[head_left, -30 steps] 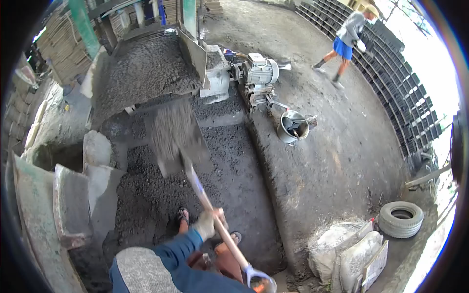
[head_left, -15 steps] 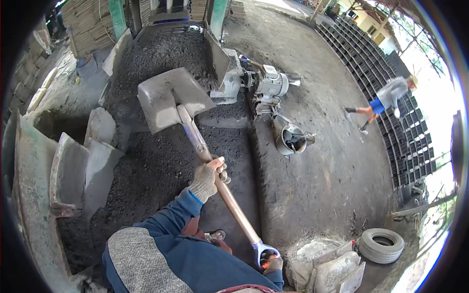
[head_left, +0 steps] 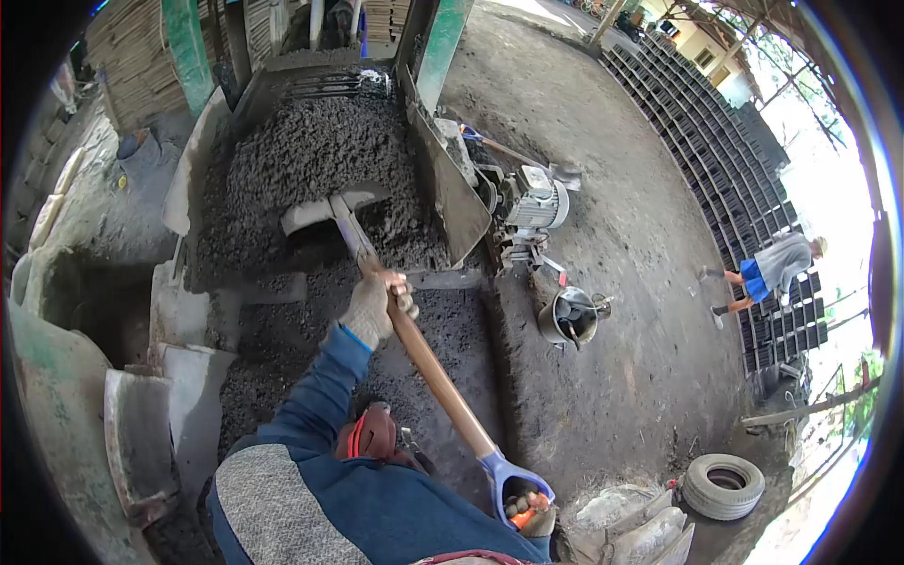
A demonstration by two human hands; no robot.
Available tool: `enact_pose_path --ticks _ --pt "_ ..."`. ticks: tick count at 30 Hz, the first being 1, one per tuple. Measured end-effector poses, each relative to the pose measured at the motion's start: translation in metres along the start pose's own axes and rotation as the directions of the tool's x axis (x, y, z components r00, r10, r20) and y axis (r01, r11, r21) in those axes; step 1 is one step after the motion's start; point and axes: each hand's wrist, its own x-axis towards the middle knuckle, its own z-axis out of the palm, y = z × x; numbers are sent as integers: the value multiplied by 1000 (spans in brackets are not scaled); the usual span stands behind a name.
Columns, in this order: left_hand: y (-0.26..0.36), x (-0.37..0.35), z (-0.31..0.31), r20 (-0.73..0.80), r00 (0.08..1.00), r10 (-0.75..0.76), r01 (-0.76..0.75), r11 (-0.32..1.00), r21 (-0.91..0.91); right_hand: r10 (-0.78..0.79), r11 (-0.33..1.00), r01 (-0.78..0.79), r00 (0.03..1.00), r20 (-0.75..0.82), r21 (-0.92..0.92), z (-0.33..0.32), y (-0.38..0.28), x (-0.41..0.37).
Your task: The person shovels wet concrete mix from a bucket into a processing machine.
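Note:
My left hand, in a pale knit glove with the fingertips bare, is wrapped round the shovel's shaft just behind the metal socket. My right hand grips the blue D-shaped handle at the near end, with something orange showing on its fingers. Against the heap of dark, crumbly material in the trough rests the shovel blade. It is tilted, and its far edge is hidden by the heap or by its own angle.
Right of the trough stand an electric motor, a metal bucket and another shovel. A pit opens on the left. A person walks by stacked dark blocks. A tire lies at lower right.
The shovel blade has moved forward from above the trough's near end to the heap, and it has turned from face-up to tilted. Both hands keep their grip. The person at right has walked nearer.

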Motion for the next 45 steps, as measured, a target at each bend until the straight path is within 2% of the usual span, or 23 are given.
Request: enact_pose_path --ticks 3,5,7,8,10,11,12,13,15,16,17,19,20,21,23,26,30,33,34,35,37,39,45 --pt "50 30 14 46 994 95 -98 992 74 -91 996 91 996 -4 -20 100 -1 4" --pt "85 78 -1 183 972 146 -175 972 155 -56 974 17 984 168 226 142 4 22" --pt "113 85 19 61 948 314 -319 921 223 -100 993 88 983 154 78 201 -1 14" --pt "122 91 26 29 936 352 -348 907 236 -225 934 289 932 284 -208 192 -2 18" --pt "122 80 26 46 935 352 -353 907 230 -172 874 373 837 520 -312 142 -6 43" --pt "97 29 50 84 923 376 -386 902 195 -209 908 347 861 464 -235 122 -12 42" --pt "79 26 49 82 952 293 -303 939 160 -246 932 330 881 405 -151 103 -17 41" --pt "61 23 42 65 977 201 -208 970 127 -156 984 174 943 293 -37 92 -36 18" --pt "10 -4 38 70 996 57 -60 997 42 -162 978 181 973 166 -105 26 -38 23" --pt "-18 -22 38 89 996 30 -31 999 12 -192 958 195 981 35 -210 -6 -31 28" --pt "-41 -30 33 165 986 11 -17 999 34 -184 962 179 983 -5 -205 -34 -27 28" --pt "-85 -66 41 151 989 -7 -2 998 63 -166 970 147 982 -86 -193 -94 -17 20" --pt "-108 -81 42 187 982 13 -30 996 87 -141 987 121 971 -195 -109 -133 -6 21" --pt "-132 -90 37 222 974 -39 23 997 74 -160 982 132 963 -218 -136 -160 -3 13" --pt "-175 -120 37 203 975 -93 74 993 96 -63 998 61 969 -237 -16 -210 -4 -12" --pt "-227 -159 37 132 978 -160 150 985 81 -56 998 53 954 -295 -18 -276 -3 -42" --pt "-253 -162 20 63 978 -200 197 979 43 -3 1000 -3 951 -308 -18 -361 7 -65" --pt "-227 -134 13 58 974 -217 214 975 57 117 988 -147 922 -369 -52 -279 -6 -79" --pt "-214 -114 6 114 973 -199 192 979 72 105 994 -93 964 -243 60 -227 -11 -83" --pt "-193 -102 11 92 976 -199 192 978 78 34 999 -39 942 -335 -7 -190 -7 -76" --pt "-151 -61 6 135 981 -142 127 986 112 33 999 -42 960 -279 -27 -139 6 -47" --pt "-100 -20 10 102 993 -63 44 984 173 16 1000 -14 990 -139 10 -81 19 -17" --pt "54 112 1 170 985 15 -65 953 296 -62 998 62 997 40 8 119 26 23"
